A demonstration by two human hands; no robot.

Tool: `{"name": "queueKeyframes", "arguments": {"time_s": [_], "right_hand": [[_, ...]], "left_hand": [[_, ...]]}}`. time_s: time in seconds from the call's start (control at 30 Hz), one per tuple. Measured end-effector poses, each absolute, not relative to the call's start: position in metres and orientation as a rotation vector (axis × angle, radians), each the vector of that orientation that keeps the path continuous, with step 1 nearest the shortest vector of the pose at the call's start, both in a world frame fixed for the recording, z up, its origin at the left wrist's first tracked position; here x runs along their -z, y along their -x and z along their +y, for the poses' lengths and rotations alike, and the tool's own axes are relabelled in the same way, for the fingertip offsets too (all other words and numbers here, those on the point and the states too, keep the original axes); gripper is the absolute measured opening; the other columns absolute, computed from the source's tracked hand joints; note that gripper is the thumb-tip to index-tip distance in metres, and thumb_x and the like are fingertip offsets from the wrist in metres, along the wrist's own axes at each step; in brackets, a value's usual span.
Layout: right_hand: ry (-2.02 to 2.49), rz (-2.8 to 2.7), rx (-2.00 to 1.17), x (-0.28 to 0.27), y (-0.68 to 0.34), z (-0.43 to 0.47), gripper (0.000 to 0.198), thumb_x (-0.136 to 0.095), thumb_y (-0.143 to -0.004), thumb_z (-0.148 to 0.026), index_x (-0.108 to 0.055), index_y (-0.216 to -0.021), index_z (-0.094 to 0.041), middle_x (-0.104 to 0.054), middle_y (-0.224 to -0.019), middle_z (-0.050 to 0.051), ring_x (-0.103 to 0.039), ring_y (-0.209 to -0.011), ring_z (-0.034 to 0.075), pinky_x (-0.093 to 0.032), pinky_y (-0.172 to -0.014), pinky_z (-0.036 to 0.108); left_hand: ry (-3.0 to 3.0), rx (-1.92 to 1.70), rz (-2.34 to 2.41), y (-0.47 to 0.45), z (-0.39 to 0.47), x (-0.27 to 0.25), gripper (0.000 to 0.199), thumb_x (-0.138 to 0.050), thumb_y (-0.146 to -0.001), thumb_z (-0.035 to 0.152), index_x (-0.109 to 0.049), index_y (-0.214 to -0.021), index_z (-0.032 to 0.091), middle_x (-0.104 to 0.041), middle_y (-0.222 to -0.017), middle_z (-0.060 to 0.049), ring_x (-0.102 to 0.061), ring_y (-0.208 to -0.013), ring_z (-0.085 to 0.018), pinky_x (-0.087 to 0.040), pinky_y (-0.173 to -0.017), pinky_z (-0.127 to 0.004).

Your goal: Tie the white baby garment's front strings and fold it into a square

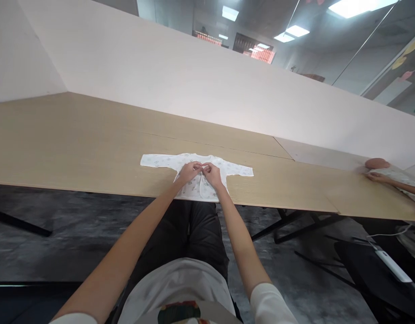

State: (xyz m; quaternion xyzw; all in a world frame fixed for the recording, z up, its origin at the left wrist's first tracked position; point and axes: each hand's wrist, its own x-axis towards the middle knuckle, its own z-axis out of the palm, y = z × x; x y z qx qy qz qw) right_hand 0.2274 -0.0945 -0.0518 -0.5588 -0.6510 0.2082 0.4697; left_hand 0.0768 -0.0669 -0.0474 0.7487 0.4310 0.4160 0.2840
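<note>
Little white printed shirt [189,191] lying face-up on the desk [92,144], hem at the near edge. Left hand [190,171] and right hand [212,174] both have fingers pinched on its front opening.

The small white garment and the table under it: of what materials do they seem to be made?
The small white garment looks like soft, matte cloth, perhaps cotton: it lies thin and flat, with a small printed pattern; the exact fibre cannot be told.

The table seems to be wood or wood-look laminate with a dull finish: its surface is pale tan, and straight seams suggest joined boards.
</note>
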Motion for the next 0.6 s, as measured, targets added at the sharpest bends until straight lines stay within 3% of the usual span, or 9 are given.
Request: {"name": "queueKeyframes", "arguments": {"time_s": [0.3, 0.6], "right_hand": [[1.362, -1.418, -0.632, 0.055, -0.2265, -0.0892, 0.022, -0.053, -0.063, -0.018, -0.06, -0.084, -0.02, -0.062, -0.066, -0.004, -0.059, -0.061, 0.013, -0.048, -0.064, 0.023], [1.5, -1.396, -0.601, 0.0518, -0.2265, -0.089, 0.02, -0.053, -0.065, -0.017, -0.065, -0.081, -0.018, -0.07, -0.077, 0.002, -0.064, -0.071, 0.016, -0.051, -0.072, 0.026]], "left_hand": [[-2.096, -1.125, 1.173, -0.0787, -0.0602, 0.0532, 0.017, -0.06, -0.079, 0.024, -0.07, -0.091, 0.018, -0.075, -0.094, -0.005, -0.069, -0.08, -0.017, -0.053, -0.08, -0.029], [-2.175, -1.048, 1.268, -0.0793, -0.0612, 0.0546, 0.022, -0.056, -0.081, 0.022, -0.074, -0.092, 0.018, -0.076, -0.093, -0.008, -0.068, -0.084, -0.02, -0.052, -0.084, -0.031]]}}
